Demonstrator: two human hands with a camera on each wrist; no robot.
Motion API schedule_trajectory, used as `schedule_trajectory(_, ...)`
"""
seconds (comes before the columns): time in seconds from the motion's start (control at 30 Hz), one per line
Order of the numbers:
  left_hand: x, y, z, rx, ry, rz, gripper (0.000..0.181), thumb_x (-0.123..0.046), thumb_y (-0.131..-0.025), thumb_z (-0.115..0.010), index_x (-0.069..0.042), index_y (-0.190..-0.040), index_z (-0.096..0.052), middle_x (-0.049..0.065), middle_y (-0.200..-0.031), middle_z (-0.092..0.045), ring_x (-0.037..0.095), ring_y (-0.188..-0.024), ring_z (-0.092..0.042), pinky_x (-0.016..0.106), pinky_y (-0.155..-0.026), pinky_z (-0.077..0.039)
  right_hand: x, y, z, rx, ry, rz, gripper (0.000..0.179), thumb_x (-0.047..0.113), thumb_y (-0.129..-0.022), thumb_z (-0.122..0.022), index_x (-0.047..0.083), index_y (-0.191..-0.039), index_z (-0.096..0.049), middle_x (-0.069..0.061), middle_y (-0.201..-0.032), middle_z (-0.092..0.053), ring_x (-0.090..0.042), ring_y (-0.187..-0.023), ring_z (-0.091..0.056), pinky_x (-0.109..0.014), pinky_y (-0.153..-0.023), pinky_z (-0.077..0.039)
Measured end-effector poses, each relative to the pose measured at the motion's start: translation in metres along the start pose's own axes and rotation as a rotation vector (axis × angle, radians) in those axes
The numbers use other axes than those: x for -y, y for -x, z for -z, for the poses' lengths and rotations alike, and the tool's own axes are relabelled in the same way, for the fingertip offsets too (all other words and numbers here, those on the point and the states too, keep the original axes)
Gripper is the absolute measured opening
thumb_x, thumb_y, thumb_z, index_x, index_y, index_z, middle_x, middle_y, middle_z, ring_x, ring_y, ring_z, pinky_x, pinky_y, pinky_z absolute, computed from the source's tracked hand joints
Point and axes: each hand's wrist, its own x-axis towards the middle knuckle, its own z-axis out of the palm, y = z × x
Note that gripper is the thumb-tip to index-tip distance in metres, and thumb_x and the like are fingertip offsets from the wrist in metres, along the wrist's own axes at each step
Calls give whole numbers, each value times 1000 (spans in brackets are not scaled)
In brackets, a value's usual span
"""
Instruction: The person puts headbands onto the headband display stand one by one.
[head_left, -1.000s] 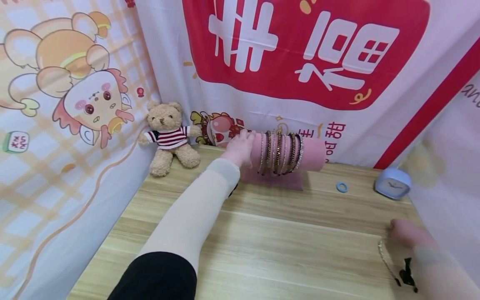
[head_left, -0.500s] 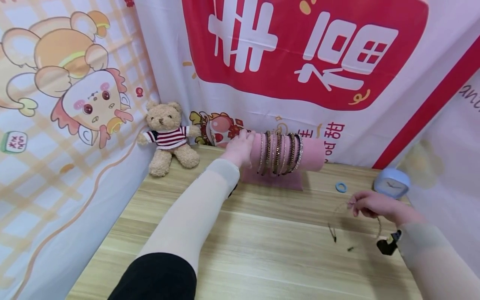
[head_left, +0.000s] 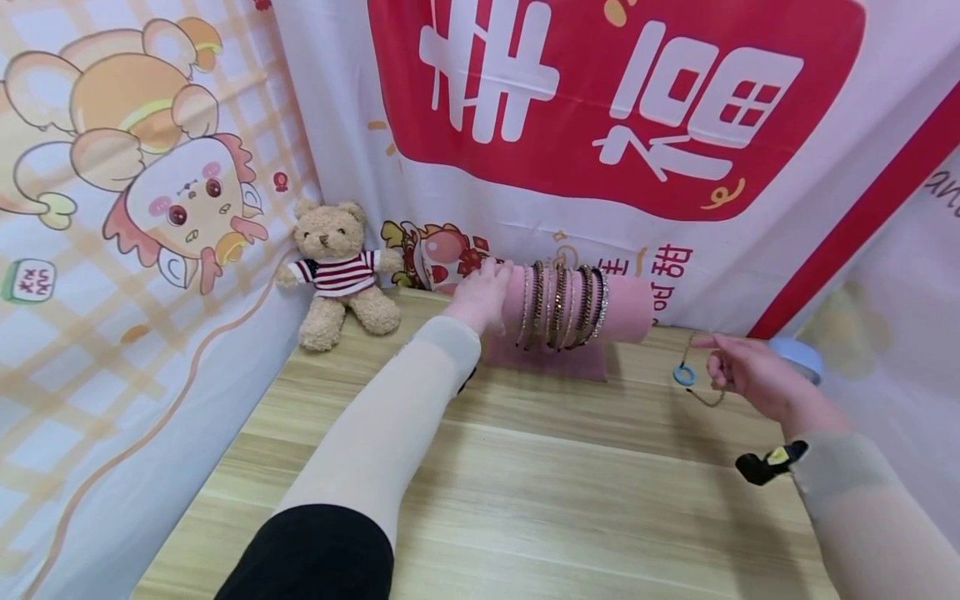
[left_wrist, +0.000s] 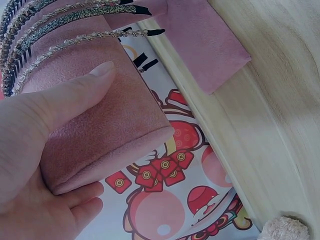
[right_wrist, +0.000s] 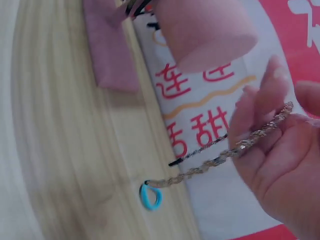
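Observation:
A pink plush display roll (head_left: 628, 308) on a pink base stands against the back wall with several beaded and glittering headbands (head_left: 557, 307) around it. My left hand (head_left: 480, 296) grips the roll's left end; in the left wrist view the thumb lies along the plush and fingers curl under the end. To the right of the roll, off the table, my right hand (head_left: 753, 375) holds a thin gold twisted headband (right_wrist: 215, 162) with dark tips, tips pointing leftward. In the right wrist view one tip overlaps a light-blue ring (right_wrist: 158, 199) lying on the table.
A small blue clock (head_left: 801, 358) stands at the back right, partly hidden behind the right hand. A teddy bear (head_left: 337, 279) in a striped shirt sits at the back left. Printed cloth (head_left: 622, 125) hangs behind the wooden table (head_left: 540, 508).
My right hand has risen from the table's right side with the headband and moved back and left, beside the blue ring. The left hand has stayed on the roll.

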Motion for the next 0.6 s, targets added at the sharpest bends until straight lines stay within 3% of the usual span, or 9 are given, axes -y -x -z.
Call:
schedule_trajectory(0.23,1,-1,0,3,10,2,121,-25,-69,-91,-16,-160,-11,19,-159,-11,39,-139,-30,51,-109,-35,20,-11,-13,96,-288,80,38,23,-109,-31,9,-129,-61,-5,-73,-56,-18,-54,-27,-28,-48,-28)
schedule_trajectory(0.47,2,1,1,2,3,4,123,-25,-70,-91,-17,-160,-8,17,-159,-11,38,-139,-30,50,-108,-36,40,-30,-25,195,-516,157,42,19,-110,-25,4,-134,-56,-8,-76,-61,-13,-52,-21,-23,-46,-19)
schedule_trajectory(0.6,0,3,1,6,3,-6,123,-24,-70,-90,-16,-160,-8,17,-159,-13,37,-139,-31,48,-108,-38,50,-39,-29,213,-591,179,43,20,-110,-25,3,-134,-56,-9,-76,-62,-12,-52,-19,-22,-46,-16)
